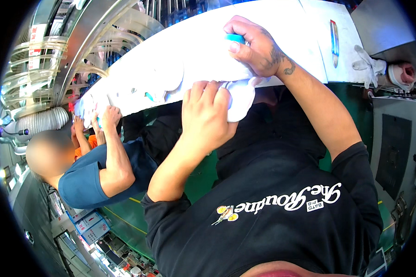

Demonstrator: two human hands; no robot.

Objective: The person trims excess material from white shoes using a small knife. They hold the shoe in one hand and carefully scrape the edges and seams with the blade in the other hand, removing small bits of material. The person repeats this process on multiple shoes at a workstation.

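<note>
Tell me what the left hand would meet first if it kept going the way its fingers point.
The left hand is curled on the edge of the white cloth on the white table. Straight on, it likely meets more of that cloth, though depth is unclear.

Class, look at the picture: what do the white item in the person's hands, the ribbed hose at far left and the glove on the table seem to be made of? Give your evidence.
White item: likely soft fabric; it bunches and folds under the left hand and right hand.
Ribbed hose: probably flexible grey plastic; evenly ridged, slightly shiny.
Glove: seemingly white knit cloth; limp and matte.
</note>
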